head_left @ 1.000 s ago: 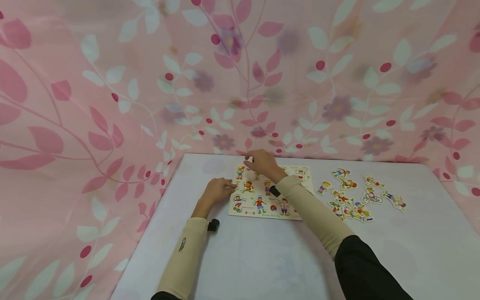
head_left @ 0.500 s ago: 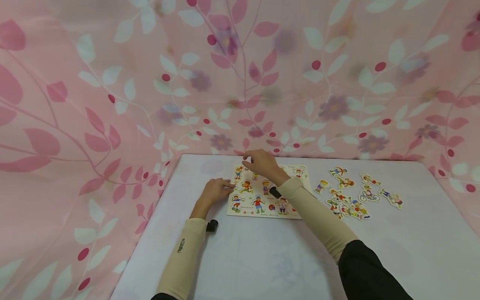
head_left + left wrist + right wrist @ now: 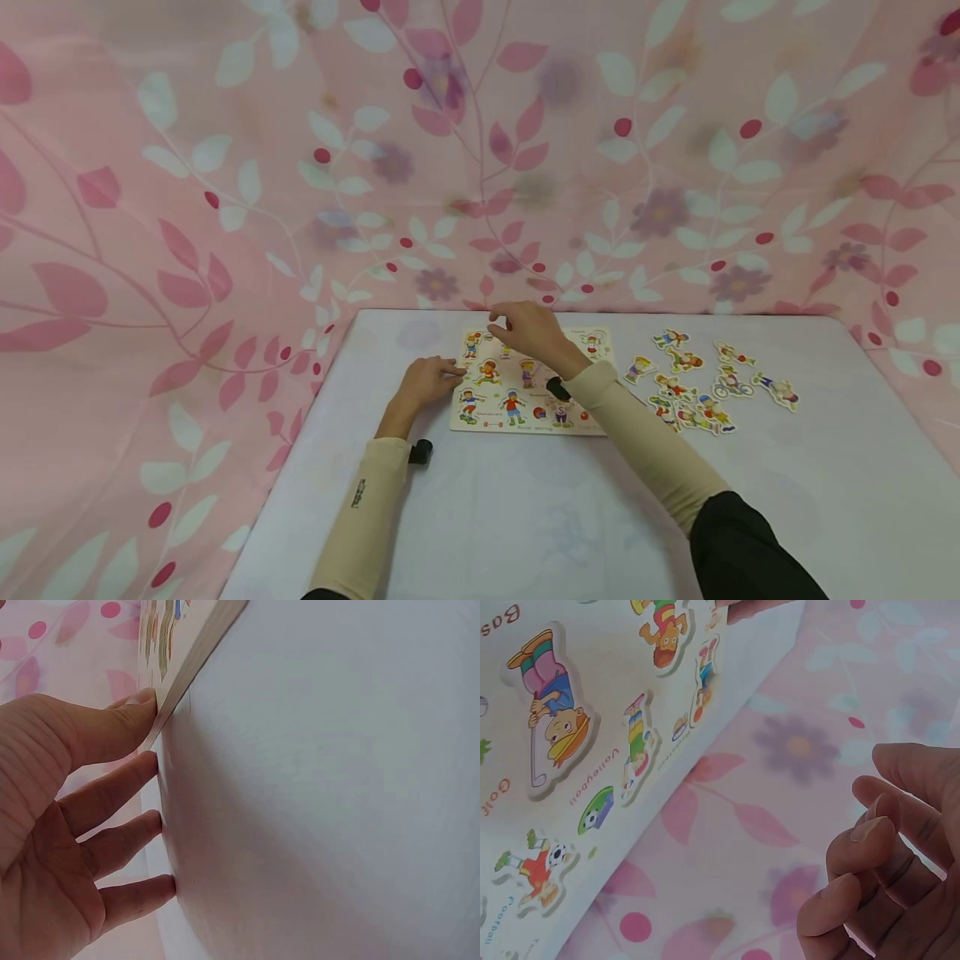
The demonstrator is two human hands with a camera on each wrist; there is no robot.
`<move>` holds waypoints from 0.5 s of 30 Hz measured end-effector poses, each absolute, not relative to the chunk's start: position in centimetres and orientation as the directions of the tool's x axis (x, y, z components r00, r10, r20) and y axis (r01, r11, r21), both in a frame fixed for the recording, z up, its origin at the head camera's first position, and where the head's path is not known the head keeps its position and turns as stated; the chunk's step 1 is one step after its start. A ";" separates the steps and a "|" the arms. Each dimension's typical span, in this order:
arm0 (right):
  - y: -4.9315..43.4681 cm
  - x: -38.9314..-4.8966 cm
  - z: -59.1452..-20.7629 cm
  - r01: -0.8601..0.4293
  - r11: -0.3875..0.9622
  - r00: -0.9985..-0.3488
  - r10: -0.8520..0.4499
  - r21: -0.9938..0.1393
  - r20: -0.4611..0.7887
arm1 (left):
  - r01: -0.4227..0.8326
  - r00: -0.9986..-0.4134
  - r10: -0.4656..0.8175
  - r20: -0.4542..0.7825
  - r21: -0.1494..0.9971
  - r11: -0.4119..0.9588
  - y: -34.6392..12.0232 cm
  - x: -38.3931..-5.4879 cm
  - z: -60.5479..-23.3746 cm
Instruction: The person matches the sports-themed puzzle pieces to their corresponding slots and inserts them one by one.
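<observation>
A flat picture puzzle board (image 3: 498,423) of sports figures lies on the white table. My left hand (image 3: 426,385) is at its left side. In the left wrist view, the thumb (image 3: 141,705) touches the board's edge and the extended fingertips rest on the tabletop. My right hand (image 3: 531,333) is over the upper part of the board, hiding some of it. In the right wrist view its fingers (image 3: 862,847) are loosely bent with nothing between them. Golf, volleyball and football figures (image 3: 536,870) show on the board there.
Several loose cut-out figure pieces (image 3: 675,387) lie to the right of the board, some overlapping. One figure piece (image 3: 776,392) lies farthest right. A pink floral cloth (image 3: 480,167) hangs behind the table's (image 3: 525,517) back edge.
The head view has shifted slightly, so the scene slides left. My right hand has drifted a little to the right over the board. My left hand stays at the board's edge.
</observation>
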State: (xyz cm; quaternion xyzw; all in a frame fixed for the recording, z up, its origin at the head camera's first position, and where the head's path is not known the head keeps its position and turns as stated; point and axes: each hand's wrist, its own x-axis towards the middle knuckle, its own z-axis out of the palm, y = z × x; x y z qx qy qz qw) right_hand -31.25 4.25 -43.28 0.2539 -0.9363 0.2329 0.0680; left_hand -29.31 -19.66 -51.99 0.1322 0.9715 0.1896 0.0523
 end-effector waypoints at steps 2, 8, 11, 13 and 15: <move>4.5 -30.9 -43.1 -0.513 0.761 -0.858 -0.447 -0.397 0.253 | 0.233 -0.961 0.273 -0.051 0.387 0.892 -19.7 -29.2 -51.9; 5.4 -29.5 -43.5 -0.501 0.762 -0.866 -0.444 -0.411 0.232 | 0.235 -0.960 0.277 -0.051 0.399 0.887 -19.6 -29.1 -51.8; 5.8 -28.9 -43.7 -0.501 0.764 -0.865 -0.444 -0.407 0.232 | 0.238 -0.959 0.279 -0.052 0.393 0.888 -19.6 -29.1 -51.9; 6.0 -28.5 -43.7 -0.502 0.765 -0.865 -0.442 -0.404 0.238 | 0.245 -0.958 0.284 -0.046 0.391 0.887 -19.7 -29.2 -52.0; 6.2 -28.2 -43.6 -0.504 0.767 -0.864 -0.438 -0.398 0.249 | 0.256 -0.956 0.292 -0.035 0.392 0.884 -19.7 -29.2 -52.1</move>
